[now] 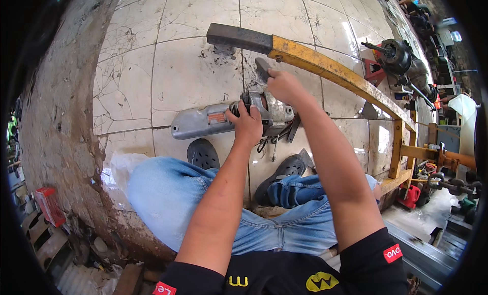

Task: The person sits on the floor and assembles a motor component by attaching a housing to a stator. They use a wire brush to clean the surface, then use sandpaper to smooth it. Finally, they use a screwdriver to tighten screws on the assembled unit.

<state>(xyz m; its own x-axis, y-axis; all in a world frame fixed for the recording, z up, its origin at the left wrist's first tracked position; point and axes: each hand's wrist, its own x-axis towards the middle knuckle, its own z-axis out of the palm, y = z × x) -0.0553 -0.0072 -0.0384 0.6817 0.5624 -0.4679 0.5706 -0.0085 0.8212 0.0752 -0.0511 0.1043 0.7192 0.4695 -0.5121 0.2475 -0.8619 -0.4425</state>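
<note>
A silver-grey metal machine [195, 122] with a long rounded housing lies on its side on the tiles between my feet. My left hand [247, 121] grips a dark part [247, 98] near its middle, fingers curled over it. Raised just above the machine's right end, my right hand [283, 85] is closed on a dark grey tool [262, 66], whose exact kind I cannot make out. A few loose metal tools and strips [292, 131] lie beside the machine's right end. My grey clogs [201, 153] show on either side below it.
A yellow metal beam [330, 66] with a dark end crosses above my hands to a frame at the right. A red stand [372, 71] and black mechanical assembly [399, 58] sit right of it. A red box [49, 207] and clutter lie at the left, more clutter at the right.
</note>
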